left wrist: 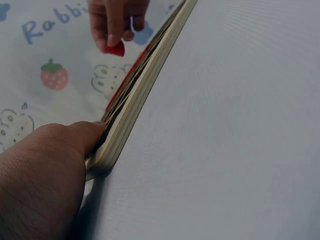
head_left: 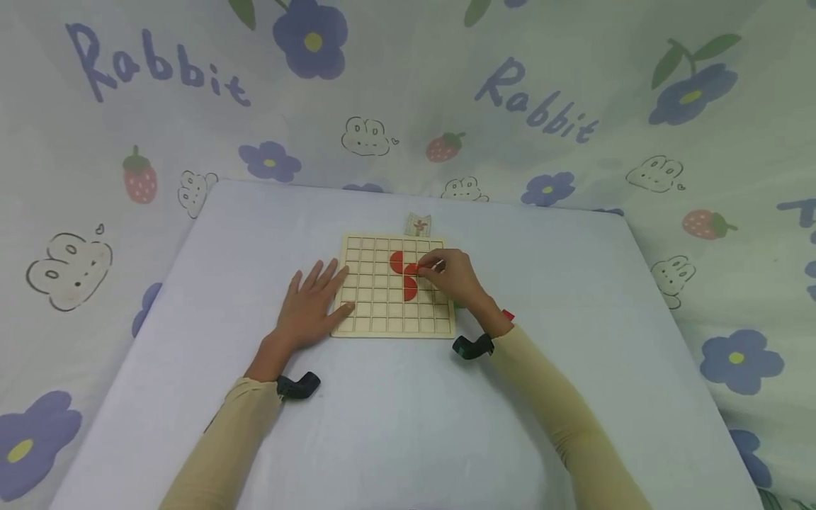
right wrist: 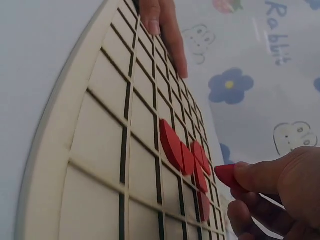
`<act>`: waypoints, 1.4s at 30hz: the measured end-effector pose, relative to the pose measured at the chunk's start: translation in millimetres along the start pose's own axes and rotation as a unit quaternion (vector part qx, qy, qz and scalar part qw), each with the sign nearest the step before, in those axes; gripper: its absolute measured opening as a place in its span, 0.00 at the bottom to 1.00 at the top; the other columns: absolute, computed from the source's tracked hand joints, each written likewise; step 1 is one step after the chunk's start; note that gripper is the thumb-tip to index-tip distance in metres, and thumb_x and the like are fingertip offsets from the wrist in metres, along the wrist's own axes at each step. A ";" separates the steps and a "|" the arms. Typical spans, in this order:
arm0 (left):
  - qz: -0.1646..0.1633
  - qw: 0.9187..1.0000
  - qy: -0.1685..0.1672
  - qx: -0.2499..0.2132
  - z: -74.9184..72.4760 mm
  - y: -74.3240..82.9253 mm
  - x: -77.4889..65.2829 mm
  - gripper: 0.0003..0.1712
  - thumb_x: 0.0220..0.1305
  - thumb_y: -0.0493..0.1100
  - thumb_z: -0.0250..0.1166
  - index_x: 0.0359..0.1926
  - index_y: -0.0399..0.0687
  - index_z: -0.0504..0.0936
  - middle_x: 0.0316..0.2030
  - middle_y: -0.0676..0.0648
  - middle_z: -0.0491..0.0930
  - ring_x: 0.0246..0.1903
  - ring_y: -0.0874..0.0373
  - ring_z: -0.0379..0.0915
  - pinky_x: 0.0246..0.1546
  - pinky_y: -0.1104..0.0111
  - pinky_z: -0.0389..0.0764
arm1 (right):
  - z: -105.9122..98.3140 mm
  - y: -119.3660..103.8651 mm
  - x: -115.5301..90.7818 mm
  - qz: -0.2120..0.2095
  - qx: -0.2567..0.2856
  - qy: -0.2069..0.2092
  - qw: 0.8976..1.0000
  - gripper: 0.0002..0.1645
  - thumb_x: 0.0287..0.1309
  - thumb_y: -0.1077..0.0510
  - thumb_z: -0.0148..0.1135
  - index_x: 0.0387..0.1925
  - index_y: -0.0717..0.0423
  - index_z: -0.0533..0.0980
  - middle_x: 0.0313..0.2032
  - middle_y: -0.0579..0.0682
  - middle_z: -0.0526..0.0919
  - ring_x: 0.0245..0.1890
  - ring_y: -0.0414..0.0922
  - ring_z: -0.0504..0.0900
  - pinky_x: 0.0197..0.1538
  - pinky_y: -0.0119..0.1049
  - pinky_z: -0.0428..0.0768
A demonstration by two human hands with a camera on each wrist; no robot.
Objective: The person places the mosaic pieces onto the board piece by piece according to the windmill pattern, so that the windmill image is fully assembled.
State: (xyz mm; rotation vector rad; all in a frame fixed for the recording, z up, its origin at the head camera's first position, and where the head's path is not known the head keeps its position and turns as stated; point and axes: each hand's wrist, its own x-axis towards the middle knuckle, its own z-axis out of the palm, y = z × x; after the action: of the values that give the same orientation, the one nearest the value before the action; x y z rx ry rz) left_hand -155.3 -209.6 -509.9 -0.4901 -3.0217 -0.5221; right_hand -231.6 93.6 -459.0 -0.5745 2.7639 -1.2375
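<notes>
A pale wooden grid board (head_left: 370, 312) lies on the white table. Several red quarter-circle tiles (head_left: 410, 288) sit in its squares, right of the middle. My right hand (head_left: 454, 275) is over the board's right part, pinching another red tile (right wrist: 226, 174) between thumb and fingers; the right wrist view has this tile just off the grid surface. On the board's left edge rests my left hand (head_left: 306, 306), fingers spread and fairly straight. In the left wrist view its thumb (left wrist: 90, 132) touches the board's rim. The held tile's full shape is partly covered by fingertips.
A small card (head_left: 418, 224) with a red figure stands behind the board's far edge. A red piece (head_left: 508, 315) shows beside my right wrist, and a bit of green (head_left: 460, 305) peeks out by the board's right edge. Patterned cloth (head_left: 408, 92) hangs behind the table.
</notes>
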 end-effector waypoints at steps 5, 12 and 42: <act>0.005 1.000 -0.002 0.001 -1.6 0.5 -0.7 0.45 0.70 0.69 0.47 0.78 0.50 0.52 0.76 0.43 0.46 0.75 0.44 0.34 0.69 0.43 0.34 | 15.2 -5.6 9.6 0.010 -0.001 -0.023 1.000 0.06 0.62 0.60 0.67 0.39 0.56 0.86 0.37 0.47 0.86 0.35 0.42 0.83 0.40 0.37 0.81; 0.006 1.000 -0.002 -0.001 -1.1 0.3 -0.6 0.45 0.70 0.69 0.47 0.78 0.50 0.52 0.76 0.43 0.46 0.75 0.44 0.34 0.69 0.43 0.34 | 32.5 -12.3 13.1 -0.030 -0.045 -0.028 0.998 0.07 0.62 0.60 0.67 0.39 0.57 0.86 0.38 0.48 0.87 0.37 0.42 0.83 0.42 0.36 0.80; 0.002 1.000 0.000 -0.004 -0.2 0.9 0.6 0.44 0.70 0.68 0.47 0.78 0.51 0.52 0.76 0.44 0.46 0.75 0.43 0.34 0.69 0.43 0.33 | 34.5 -20.7 9.2 -0.158 -0.233 -0.039 0.959 0.05 0.61 0.58 0.68 0.36 0.49 0.88 0.34 0.43 0.84 0.32 0.42 0.75 0.35 0.33 0.73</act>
State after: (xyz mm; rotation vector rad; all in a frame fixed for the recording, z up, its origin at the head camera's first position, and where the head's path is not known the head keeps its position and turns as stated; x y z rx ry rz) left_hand -155.6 -208.7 -509.4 -0.4956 -3.0187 -0.5339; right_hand -226.7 53.3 -466.3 -1.1084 2.9799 -0.5592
